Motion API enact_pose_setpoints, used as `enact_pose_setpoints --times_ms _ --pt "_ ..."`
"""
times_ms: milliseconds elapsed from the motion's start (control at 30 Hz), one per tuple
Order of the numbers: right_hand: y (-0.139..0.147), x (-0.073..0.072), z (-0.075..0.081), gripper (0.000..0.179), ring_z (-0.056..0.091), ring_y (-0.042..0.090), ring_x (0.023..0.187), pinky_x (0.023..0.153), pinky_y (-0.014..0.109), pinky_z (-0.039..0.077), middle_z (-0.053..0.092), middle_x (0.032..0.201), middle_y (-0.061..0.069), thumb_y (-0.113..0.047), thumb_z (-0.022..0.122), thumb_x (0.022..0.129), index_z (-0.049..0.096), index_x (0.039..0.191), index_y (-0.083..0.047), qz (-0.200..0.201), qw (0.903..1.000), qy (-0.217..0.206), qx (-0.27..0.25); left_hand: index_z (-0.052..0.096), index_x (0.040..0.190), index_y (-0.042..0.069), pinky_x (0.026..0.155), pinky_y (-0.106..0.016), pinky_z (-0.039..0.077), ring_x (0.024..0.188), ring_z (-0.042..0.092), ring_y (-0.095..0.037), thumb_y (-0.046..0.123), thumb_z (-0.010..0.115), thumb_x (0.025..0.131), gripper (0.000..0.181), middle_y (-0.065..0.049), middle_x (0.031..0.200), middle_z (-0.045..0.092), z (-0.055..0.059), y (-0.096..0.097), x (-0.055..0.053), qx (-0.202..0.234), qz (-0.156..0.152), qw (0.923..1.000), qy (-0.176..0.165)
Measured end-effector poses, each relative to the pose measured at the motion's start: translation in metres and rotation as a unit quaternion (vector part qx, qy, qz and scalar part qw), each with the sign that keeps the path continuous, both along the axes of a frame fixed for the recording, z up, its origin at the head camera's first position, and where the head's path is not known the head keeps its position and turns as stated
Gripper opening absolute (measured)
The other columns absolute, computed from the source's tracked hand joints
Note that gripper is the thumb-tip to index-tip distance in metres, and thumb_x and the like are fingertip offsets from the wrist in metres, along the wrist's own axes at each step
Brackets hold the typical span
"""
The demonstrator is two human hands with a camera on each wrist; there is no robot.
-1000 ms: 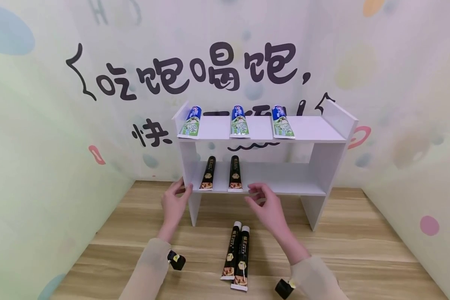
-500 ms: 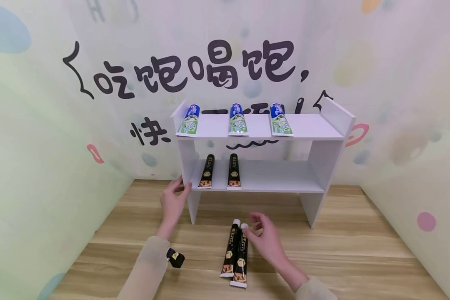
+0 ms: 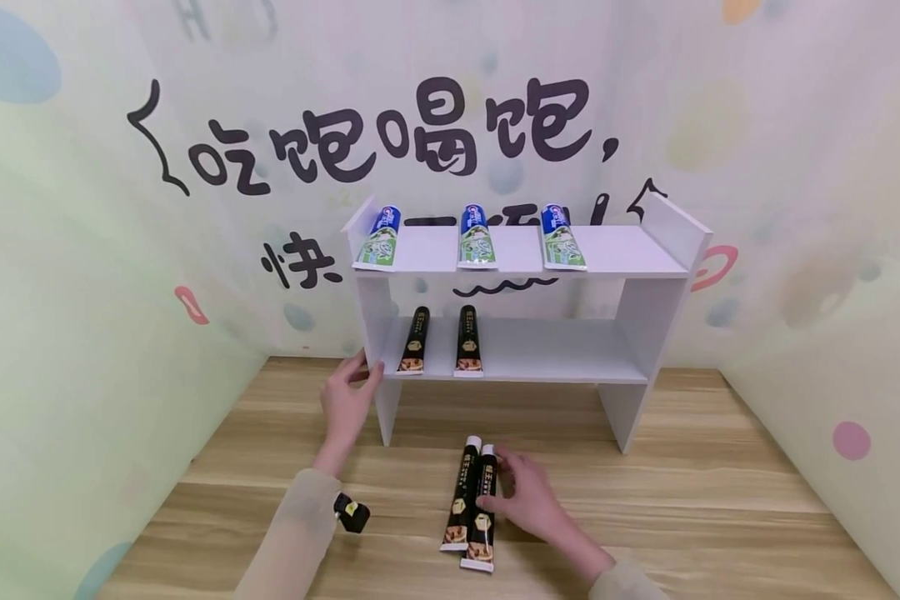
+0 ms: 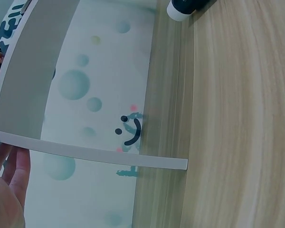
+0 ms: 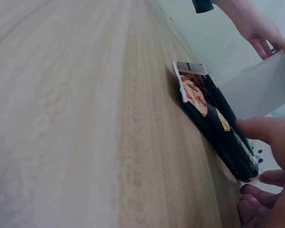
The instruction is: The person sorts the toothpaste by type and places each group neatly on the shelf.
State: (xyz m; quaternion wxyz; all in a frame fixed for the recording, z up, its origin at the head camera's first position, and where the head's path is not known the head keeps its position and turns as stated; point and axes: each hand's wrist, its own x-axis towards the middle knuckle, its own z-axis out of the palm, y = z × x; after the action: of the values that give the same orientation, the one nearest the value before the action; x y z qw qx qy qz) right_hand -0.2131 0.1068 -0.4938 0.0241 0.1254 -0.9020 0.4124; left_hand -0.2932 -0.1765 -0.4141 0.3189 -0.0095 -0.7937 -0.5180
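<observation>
My left hand (image 3: 347,402) grips the left side panel of a small white two-tier shelf (image 3: 562,346), thumb in front and fingers behind. Two black toothpaste tubes lie side by side, overlapping, on the wooden table before the shelf. The thumb of my right hand (image 3: 528,496) lies over the right-hand black tube (image 3: 482,533), with the fingers along its far side near the white cap; in the right wrist view thumb and fingers pinch this tube (image 5: 218,128). Beside it is the other black tube (image 3: 459,500). Two more black tubes (image 3: 415,342) stand leaning on the lower tier.
On the upper tier lie three blue-and-green toothpaste tubes (image 3: 477,242), spaced apart from the left end. Behind the shelf rises a pale wall (image 3: 450,42) with large black lettering. The wooden table (image 3: 690,500) extends to both sides.
My right hand has come down from the lower tier's front edge to the right-hand black tube on the table and closed around it. The left hand stays on the shelf's side panel.
</observation>
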Motion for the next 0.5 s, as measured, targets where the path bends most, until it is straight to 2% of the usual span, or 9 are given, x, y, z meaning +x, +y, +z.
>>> enact_pose_setpoints --times_ms 133,367,500 --pt "-0.0017 -0.0006 0.0008 0.099 0.048 0.043 0.120 0.095 0.064 0.048 0.057 0.125 0.020 -0.039 0.089 0.066 0.042 0.147 -0.005 0.017 0.9988 -0.018 0.041 0.066 0.127 0.009 0.061 -0.013 0.054 0.088 0.073 -0.034 0.019 0.073 0.089 0.040 -0.016 0.112 0.073 0.0002 -0.0004 -0.0013 -0.006 -0.001 1.0000 -0.004" --pt "-0.0044 0.0009 0.0048 0.101 0.047 0.046 0.122 0.095 0.065 0.048 0.052 0.133 0.026 -0.031 0.089 0.066 0.039 0.149 -0.003 0.031 0.9980 -0.032 0.045 0.067 0.126 0.009 0.064 -0.014 0.052 0.087 0.073 -0.034 0.020 0.073 0.089 0.039 -0.016 0.113 0.073 -0.0016 0.0002 -0.0018 -0.007 0.005 1.0000 -0.004" --pt "-0.0075 -0.0002 0.0076 0.095 0.053 0.042 0.118 0.088 0.054 0.055 0.047 0.139 0.030 -0.019 0.084 0.070 0.036 0.150 -0.002 0.073 0.9956 -0.045 0.038 0.067 0.126 0.009 0.061 -0.011 0.051 0.088 0.072 -0.034 0.019 0.073 0.089 0.039 -0.015 0.114 0.073 -0.0022 0.0003 -0.0021 0.000 0.001 1.0000 -0.007"
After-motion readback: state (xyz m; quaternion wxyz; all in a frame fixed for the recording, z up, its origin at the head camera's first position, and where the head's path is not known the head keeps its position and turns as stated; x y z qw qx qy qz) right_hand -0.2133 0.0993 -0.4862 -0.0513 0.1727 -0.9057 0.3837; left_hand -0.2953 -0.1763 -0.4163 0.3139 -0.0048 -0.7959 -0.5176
